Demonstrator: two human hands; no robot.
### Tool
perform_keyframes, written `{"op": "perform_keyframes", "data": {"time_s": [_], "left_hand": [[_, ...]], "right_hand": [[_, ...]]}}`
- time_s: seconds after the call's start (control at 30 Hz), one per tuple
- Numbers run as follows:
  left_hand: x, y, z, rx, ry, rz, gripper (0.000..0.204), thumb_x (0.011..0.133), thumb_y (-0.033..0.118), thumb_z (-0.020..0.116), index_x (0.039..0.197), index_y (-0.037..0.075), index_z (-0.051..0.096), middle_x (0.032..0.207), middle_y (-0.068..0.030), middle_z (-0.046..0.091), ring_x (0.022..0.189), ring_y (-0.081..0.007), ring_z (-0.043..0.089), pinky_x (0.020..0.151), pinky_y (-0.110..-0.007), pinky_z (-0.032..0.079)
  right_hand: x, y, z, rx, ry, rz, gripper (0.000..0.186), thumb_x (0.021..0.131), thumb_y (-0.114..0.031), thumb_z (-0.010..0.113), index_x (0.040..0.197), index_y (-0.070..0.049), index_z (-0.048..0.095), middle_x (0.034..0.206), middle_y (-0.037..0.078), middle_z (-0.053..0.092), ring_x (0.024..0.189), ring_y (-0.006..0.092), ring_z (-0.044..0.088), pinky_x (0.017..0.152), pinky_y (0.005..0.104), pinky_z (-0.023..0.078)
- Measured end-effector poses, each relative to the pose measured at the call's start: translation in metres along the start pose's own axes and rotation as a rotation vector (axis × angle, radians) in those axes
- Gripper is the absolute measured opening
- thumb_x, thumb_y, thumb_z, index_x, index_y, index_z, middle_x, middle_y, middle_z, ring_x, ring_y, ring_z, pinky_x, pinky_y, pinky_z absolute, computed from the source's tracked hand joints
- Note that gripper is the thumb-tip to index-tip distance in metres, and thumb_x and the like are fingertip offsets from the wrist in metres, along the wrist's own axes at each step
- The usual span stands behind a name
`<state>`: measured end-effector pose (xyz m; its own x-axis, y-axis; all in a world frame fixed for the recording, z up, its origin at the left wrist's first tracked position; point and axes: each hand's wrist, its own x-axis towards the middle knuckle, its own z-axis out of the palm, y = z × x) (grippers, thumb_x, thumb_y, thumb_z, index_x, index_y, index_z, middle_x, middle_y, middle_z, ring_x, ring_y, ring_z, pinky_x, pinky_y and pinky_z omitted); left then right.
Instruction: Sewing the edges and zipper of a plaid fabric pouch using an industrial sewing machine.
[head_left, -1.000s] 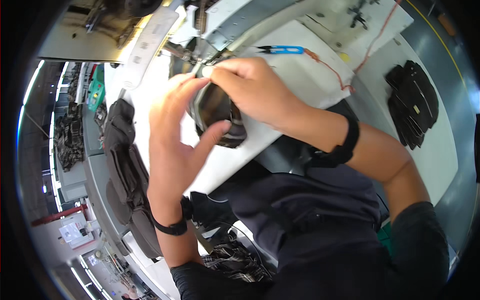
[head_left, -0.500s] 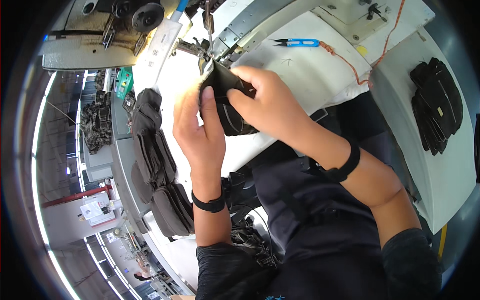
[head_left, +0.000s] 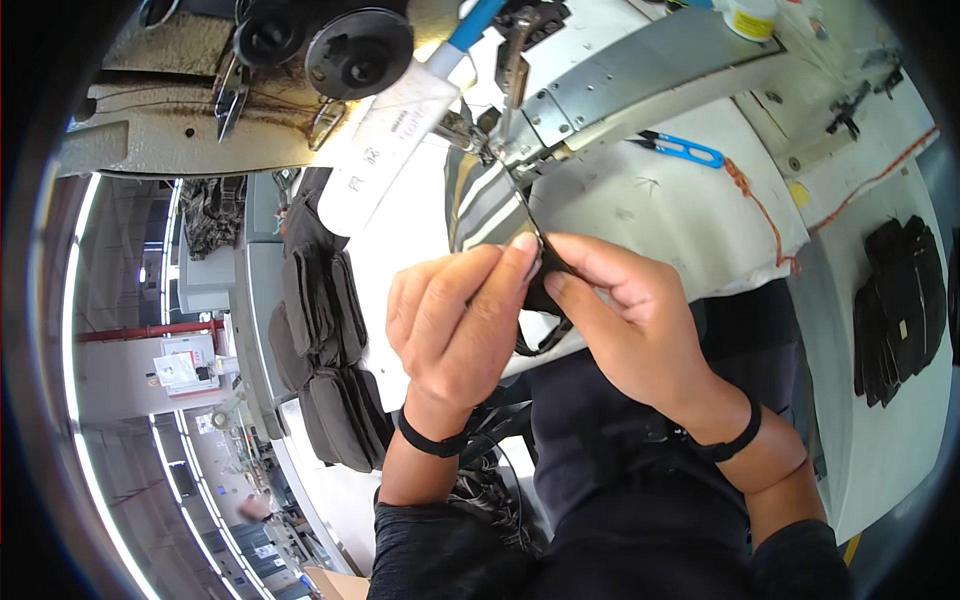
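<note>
Both my hands hold a dark fabric piece (head_left: 488, 205), with a striped grey, olive and white face turned up and a black edge toward me. My left hand (head_left: 450, 320) pinches its near edge between thumb and fingers. Close beside it, my right hand (head_left: 632, 325) grips the black part, thumb and forefinger nearly meeting the left fingertips. The far end of the piece reaches the sewing machine's presser foot (head_left: 492, 148); whether it lies under the foot cannot be made out. Part of the fabric is hidden behind my fingers.
The sewing machine's metal bed (head_left: 620, 75) runs across the top. Blue thread snips (head_left: 685, 150) on an orange cord lie on the white table (head_left: 640, 210). Dark fabric pouches (head_left: 325, 330) are stacked at left, and more dark pieces (head_left: 900, 310) rest on the right-hand surface.
The fabric piece has turned from its dark open side to its striped face. Both hands have shifted toward me and closer together. The whole view has moved nearer the machine.
</note>
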<state>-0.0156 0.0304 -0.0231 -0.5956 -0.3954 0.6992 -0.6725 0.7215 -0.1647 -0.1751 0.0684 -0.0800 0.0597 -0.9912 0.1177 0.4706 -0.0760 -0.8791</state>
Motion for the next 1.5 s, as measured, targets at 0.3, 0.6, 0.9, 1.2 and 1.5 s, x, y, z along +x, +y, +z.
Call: {"op": "perform_keyframes", "data": {"time_s": [0.3, 0.6, 0.9, 1.2, 1.5], "left_hand": [[-0.001, -0.025, 0.018, -0.007, 0.050, 0.014, 0.029, 0.075, 0.005, 0.084, 0.104, 0.004, 0.083, 0.090, -0.0030, 0.070, 0.077, -0.0178, 0.067, 0.068, -0.031, 0.048], [0.008, -0.039, 0.019, -0.065, 0.038, 0.025, 0.032, 0.077, -0.002, 0.087, 0.108, 0.002, 0.081, 0.093, -0.0066, 0.072, 0.082, -0.0237, 0.072, 0.070, -0.034, 0.057], [0.005, -0.014, 0.034, 0.067, 0.132, -0.467, 0.013, 0.098, 0.005, 0.073, 0.110, 0.003, 0.077, 0.112, -0.0133, 0.065, 0.112, -0.0299, 0.060, 0.097, -0.040, 0.048], [0.009, -0.126, 0.017, -0.461, -0.195, -0.788, 0.040, 0.112, 0.034, 0.058, 0.125, 0.000, 0.073, 0.124, -0.0108, 0.073, 0.109, -0.0177, 0.068, 0.095, -0.033, 0.055], [0.106, -0.121, 0.115, -0.616, -0.836, -0.774, 0.060, 0.102, 0.058, 0.068, 0.117, 0.001, 0.076, 0.107, -0.0063, 0.077, 0.106, -0.0167, 0.067, 0.104, -0.031, 0.046]], "right_hand": [[0.027, 0.013, 0.000, 0.052, 0.005, -0.027, 0.031, 0.105, -0.001, 0.057, 0.134, 0.003, 0.067, 0.089, -0.002, 0.067, 0.075, 0.0010, 0.051, 0.066, 0.0212, 0.044], [0.044, 0.015, 0.017, 0.156, 0.125, -0.103, 0.029, 0.100, -0.001, 0.059, 0.127, 0.005, 0.069, 0.096, 0.004, 0.074, 0.083, 0.0052, 0.062, 0.075, 0.0253, 0.053], [0.026, 0.026, 0.012, -0.269, 0.150, -0.174, 0.042, 0.095, 0.009, 0.051, 0.134, 0.005, 0.066, 0.119, 0.009, 0.074, 0.109, 0.0107, 0.064, 0.097, 0.0294, 0.052], [-0.002, 0.006, -0.027, -0.240, -0.021, 0.031, 0.035, 0.097, 0.005, 0.056, 0.129, 0.007, 0.069, 0.116, 0.011, 0.077, 0.106, 0.0107, 0.067, 0.096, 0.0272, 0.052], [0.001, 0.011, -0.036, -0.050, 0.024, 0.058, 0.034, 0.095, -0.005, 0.059, 0.125, 0.006, 0.071, 0.092, 0.007, 0.073, 0.075, 0.0070, 0.062, 0.069, 0.0277, 0.053]]}}
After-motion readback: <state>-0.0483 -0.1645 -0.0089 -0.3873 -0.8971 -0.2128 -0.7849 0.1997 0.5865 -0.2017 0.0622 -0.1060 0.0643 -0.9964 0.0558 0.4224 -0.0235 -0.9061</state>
